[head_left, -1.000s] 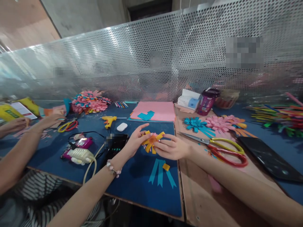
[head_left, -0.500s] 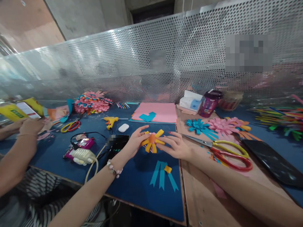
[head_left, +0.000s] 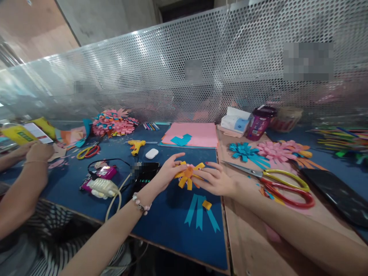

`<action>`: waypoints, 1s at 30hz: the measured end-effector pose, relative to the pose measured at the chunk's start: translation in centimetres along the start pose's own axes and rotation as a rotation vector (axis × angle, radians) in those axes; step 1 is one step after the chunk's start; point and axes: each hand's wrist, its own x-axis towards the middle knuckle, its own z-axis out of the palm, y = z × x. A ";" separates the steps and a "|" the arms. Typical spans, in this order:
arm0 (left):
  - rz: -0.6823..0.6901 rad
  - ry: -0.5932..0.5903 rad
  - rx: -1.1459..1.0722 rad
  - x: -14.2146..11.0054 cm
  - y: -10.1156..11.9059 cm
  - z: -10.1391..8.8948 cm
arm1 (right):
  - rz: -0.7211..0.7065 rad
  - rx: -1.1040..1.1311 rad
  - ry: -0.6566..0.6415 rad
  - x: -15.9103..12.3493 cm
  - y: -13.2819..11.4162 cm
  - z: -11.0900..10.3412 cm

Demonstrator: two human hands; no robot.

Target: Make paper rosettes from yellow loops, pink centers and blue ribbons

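Note:
A yellow paper flower point(head_left: 188, 174) with looped petals and an orange centre is held above the blue table. My left hand point(head_left: 169, 172) pinches its left side between thumb and fingers, with the index finger stretched out. My right hand point(head_left: 217, 179) has its fingers against the right-hand petals; the thumb is hidden. Some pink shows behind the yellow petals. Below the hands lie blue paper ribbon tails point(head_left: 199, 214) with notched ends, and a small yellow paper piece point(head_left: 207, 205) rests on them.
Large scissors point(head_left: 270, 178) and a black phone point(head_left: 333, 195) lie at right, near a blue paper flower point(head_left: 243, 151) and pink flower point(head_left: 273, 151). A yellow glue gun point(head_left: 136, 146) and pink paper sheets point(head_left: 191, 132) lie beyond my hands. A co-worker's hands point(head_left: 38, 151) are at left.
The flower stays between my hands while my right fingers shift along its right-hand petals. The co-worker's hands at left have drawn together. The view has shifted slightly.

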 end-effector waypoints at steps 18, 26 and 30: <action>0.027 -0.009 0.052 0.0 0.0 -0.1 | 0.008 0.015 -0.039 -0.3 0.0 0.1; 0.043 0.098 0.099 0.2 0.0 -0.1 | 0.049 0.024 -0.076 -0.3 0.1 -0.1; 0.075 0.101 0.136 0.3 -0.1 -0.3 | 0.127 0.078 -0.050 -0.3 0.2 0.1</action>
